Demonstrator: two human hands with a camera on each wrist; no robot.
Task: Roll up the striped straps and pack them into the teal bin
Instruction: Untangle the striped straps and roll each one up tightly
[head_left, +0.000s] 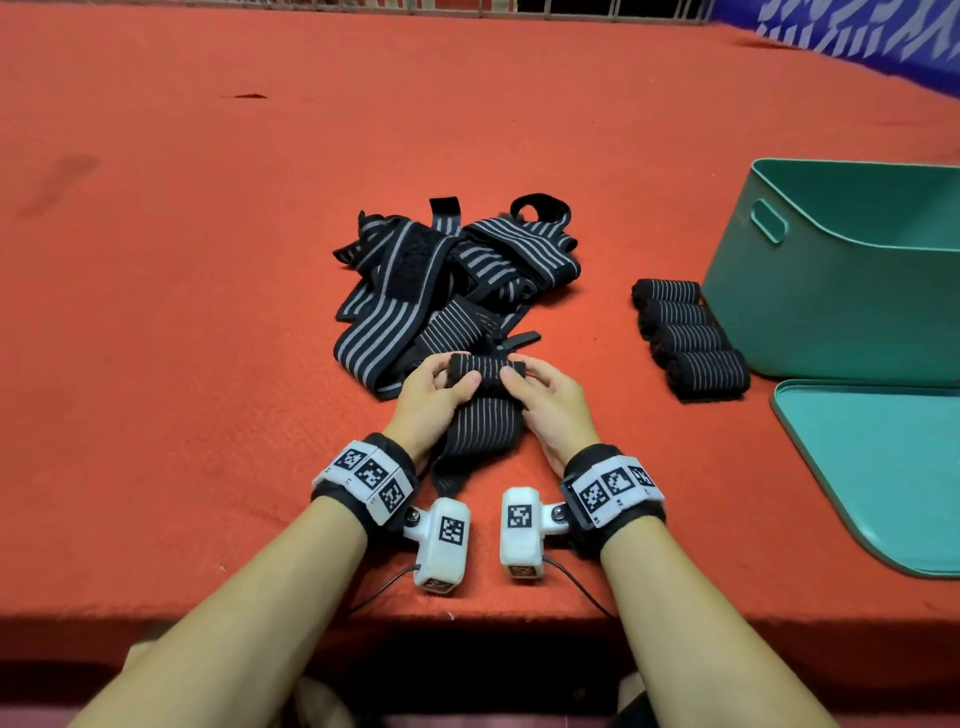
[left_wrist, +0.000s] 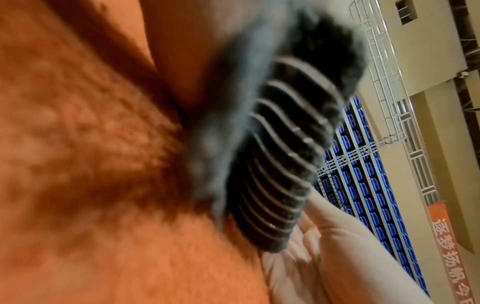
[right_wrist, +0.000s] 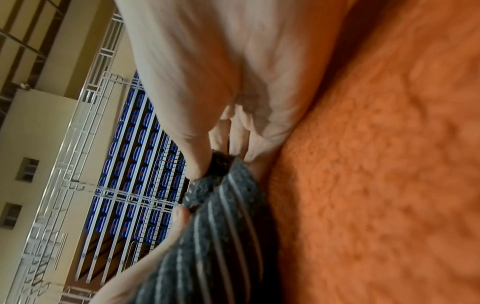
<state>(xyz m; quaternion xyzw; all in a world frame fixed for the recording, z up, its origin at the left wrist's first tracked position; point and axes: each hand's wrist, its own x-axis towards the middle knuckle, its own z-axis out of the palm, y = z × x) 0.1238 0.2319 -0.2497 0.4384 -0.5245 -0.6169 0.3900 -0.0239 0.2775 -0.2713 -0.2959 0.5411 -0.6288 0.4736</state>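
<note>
Between the thumbs and fingers (head_left: 470, 378) at lower centre of the head view, a half-rolled strap (head_left: 485, 370) is pinched at both ends by the left hand (head_left: 434, 397) and right hand (head_left: 548, 400), likely to keep the coil tight while its loose tail (head_left: 480, 431) trails toward the wrists. Behind lies the unrolled pile (head_left: 447, 275); four finished rolls (head_left: 688, 338) wait beside the teal bin (head_left: 831, 291) at right, none visibly inside. Only the wrist views show the coil's fuzzy end (left_wrist: 335, 67) and the red tabletop (right_wrist: 389, 164) close underneath.
</note>
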